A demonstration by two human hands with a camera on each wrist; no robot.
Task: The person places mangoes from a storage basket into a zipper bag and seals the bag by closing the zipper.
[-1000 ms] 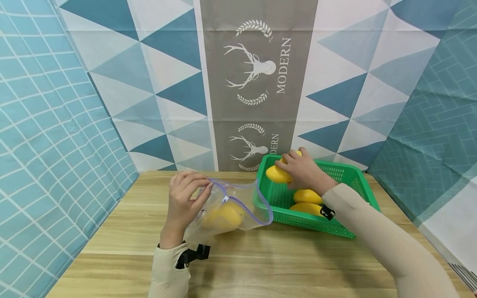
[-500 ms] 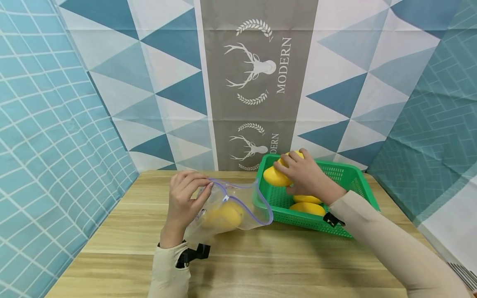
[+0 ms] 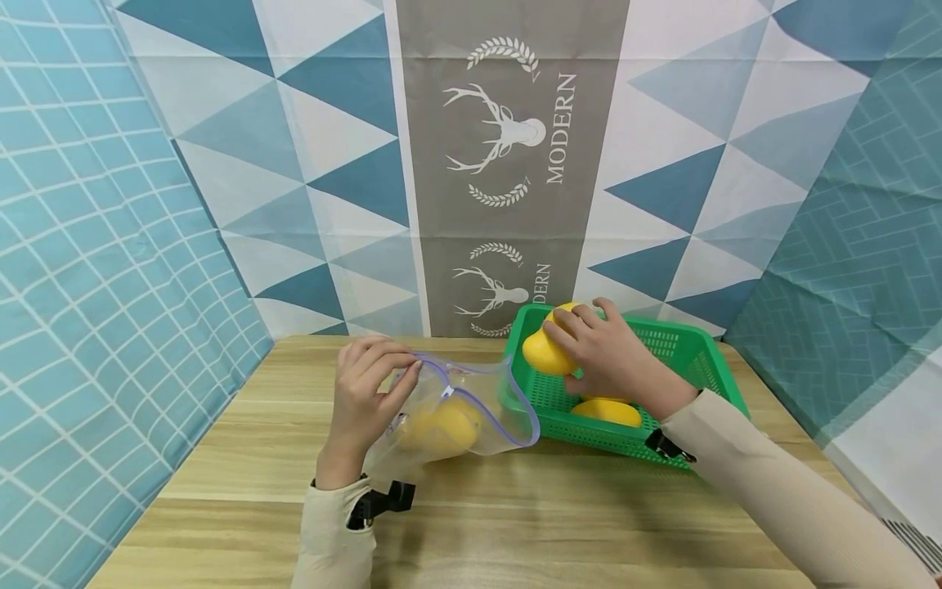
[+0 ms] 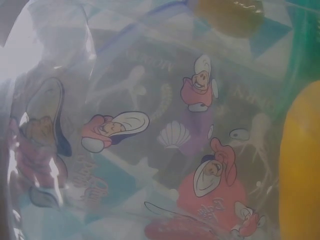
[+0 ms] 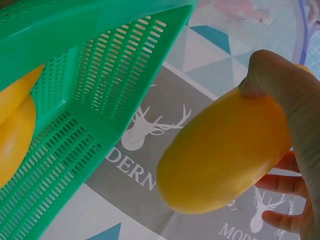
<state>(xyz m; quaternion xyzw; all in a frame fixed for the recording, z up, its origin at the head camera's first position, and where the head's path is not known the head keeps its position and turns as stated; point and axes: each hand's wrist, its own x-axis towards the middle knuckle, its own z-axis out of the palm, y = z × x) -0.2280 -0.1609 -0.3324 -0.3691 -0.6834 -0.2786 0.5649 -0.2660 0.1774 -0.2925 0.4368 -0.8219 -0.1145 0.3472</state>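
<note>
My left hand (image 3: 368,384) pinches the purple-edged mouth of a clear zip bag (image 3: 496,438), which lies with its opening facing the basket. Inside the bag is a yellow mango (image 3: 445,427); the left wrist view shows this mango (image 4: 302,165) at the right, beside the bag's printed cartoon figures (image 4: 210,172). My right hand (image 3: 611,348) grips another mango (image 3: 546,353) above the left end of the green basket (image 3: 717,393). In the right wrist view, my thumb lies over the held mango (image 5: 220,155), with fingers on its far side.
More mangoes (image 3: 609,411) lie in the basket, partly hidden under my right hand. The basket stands at the back right of the wooden table (image 3: 486,523), close to the patterned backdrop (image 3: 500,172). Blue tiled sheeting (image 3: 110,245) rises along the left.
My right hand with the mango first shifts slightly left, then dips a little, while its forearm swings right. My left hand and the bag stay nearly still.
</note>
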